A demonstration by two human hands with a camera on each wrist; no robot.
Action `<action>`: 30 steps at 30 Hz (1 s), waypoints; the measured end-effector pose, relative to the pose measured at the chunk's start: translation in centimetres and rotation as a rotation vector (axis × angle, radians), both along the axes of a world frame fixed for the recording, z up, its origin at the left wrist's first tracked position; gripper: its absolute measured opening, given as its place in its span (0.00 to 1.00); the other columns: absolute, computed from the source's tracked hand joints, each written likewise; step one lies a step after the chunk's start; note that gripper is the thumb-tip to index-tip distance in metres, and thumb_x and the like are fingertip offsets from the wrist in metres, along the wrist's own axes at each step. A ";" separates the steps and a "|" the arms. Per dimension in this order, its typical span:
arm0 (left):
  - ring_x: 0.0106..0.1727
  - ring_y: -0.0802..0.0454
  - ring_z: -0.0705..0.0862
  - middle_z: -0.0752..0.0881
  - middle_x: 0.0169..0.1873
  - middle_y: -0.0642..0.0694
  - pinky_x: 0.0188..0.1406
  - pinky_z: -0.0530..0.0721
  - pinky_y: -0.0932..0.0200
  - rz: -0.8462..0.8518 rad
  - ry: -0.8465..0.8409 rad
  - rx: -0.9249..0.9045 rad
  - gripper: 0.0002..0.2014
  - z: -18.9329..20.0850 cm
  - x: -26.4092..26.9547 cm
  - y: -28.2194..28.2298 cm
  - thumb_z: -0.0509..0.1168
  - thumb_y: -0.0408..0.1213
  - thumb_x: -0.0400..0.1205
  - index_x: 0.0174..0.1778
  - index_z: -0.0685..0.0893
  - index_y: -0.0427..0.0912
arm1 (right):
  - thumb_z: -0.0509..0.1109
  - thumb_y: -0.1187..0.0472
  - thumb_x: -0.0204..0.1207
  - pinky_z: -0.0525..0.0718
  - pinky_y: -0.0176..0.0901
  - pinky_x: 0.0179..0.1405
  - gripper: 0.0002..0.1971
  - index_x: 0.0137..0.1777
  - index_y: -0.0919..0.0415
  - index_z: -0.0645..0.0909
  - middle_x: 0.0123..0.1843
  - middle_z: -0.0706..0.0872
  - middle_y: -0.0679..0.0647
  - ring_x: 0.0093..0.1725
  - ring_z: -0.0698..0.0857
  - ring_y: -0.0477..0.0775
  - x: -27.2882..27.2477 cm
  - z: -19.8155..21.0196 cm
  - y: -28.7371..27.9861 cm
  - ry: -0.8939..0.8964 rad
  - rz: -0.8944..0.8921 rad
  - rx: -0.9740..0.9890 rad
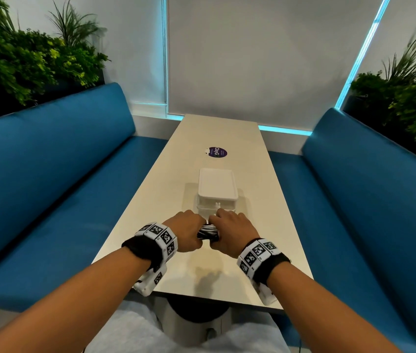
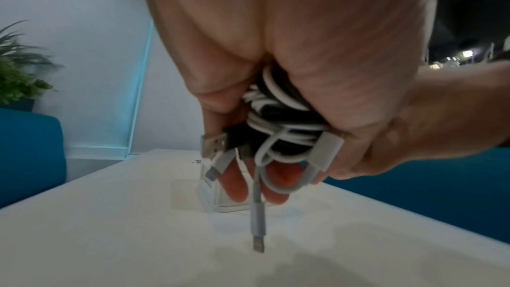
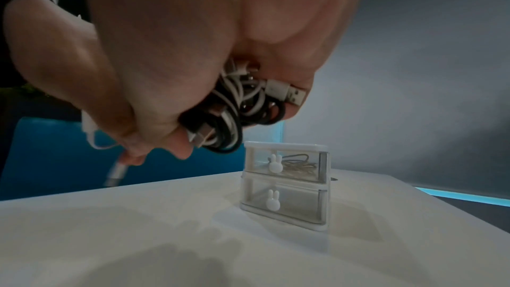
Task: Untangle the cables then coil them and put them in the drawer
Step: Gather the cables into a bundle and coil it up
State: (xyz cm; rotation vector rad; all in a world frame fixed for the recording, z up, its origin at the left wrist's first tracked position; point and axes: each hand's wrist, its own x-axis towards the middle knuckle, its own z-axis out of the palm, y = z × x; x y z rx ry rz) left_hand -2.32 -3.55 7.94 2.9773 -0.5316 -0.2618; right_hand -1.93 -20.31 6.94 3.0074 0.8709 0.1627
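Observation:
A tangled bundle of black and white cables (image 1: 208, 231) hangs above the table between both hands. My left hand (image 1: 185, 231) grips its left side, fingers curled round the cables (image 2: 278, 121); a grey plug (image 2: 258, 241) dangles down almost to the tabletop. My right hand (image 1: 231, 231) grips the right side of the cable bundle (image 3: 234, 108), and a white USB plug (image 3: 287, 93) sticks out of it. Just beyond the hands stands a small white two-drawer box (image 1: 217, 189). Both drawers look shut; the top drawer (image 3: 287, 166) shows a coiled cable inside, and each has a rabbit-shaped knob (image 3: 273, 202).
The long cream table (image 1: 201, 271) runs away from me, with a purple round sticker (image 1: 217, 152) past the drawer box. Blue benches (image 1: 49, 174) flank it on both sides. Plants (image 1: 23, 62) stand behind the benches and a white wall closes the far end.

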 end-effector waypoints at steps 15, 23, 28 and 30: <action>0.44 0.39 0.87 0.88 0.52 0.44 0.34 0.73 0.54 -0.307 -0.272 0.301 0.17 0.4 -0.6 -1.7 0.68 0.37 0.80 0.65 0.79 0.44 | 0.81 0.33 0.51 0.87 0.45 0.48 0.27 0.47 0.47 0.87 0.40 0.91 0.44 0.40 0.88 0.46 2.1 2.4 -0.2 0.566 0.035 0.104; 0.47 0.38 0.86 0.84 0.54 0.41 0.35 0.72 0.50 -0.176 -0.295 0.296 0.16 -0.1 -0.1 -1.7 0.64 0.35 0.82 0.64 0.73 0.39 | 0.80 0.51 0.62 0.84 0.44 0.35 0.13 0.41 0.55 0.82 0.36 0.87 0.52 0.34 0.85 0.55 1.6 0.0 0.8 0.640 -0.195 0.275; 0.50 0.39 0.86 0.85 0.54 0.41 0.38 0.72 0.52 -0.078 -0.241 0.201 0.15 -0.1 0.4 -2.2 0.66 0.31 0.79 0.61 0.74 0.41 | 0.71 0.52 0.69 0.84 0.44 0.36 0.07 0.42 0.51 0.77 0.32 0.81 0.46 0.33 0.82 0.54 1.4 0.3 1.2 0.323 -0.219 0.094; 0.50 0.39 0.85 0.85 0.53 0.40 0.39 0.73 0.53 -0.040 -0.204 0.133 0.14 0.0 0.7 -2.1 0.66 0.31 0.79 0.60 0.75 0.41 | 0.69 0.52 0.71 0.82 0.43 0.36 0.05 0.42 0.50 0.77 0.34 0.81 0.48 0.34 0.81 0.56 1.3 0.5 1.2 0.200 -0.187 0.041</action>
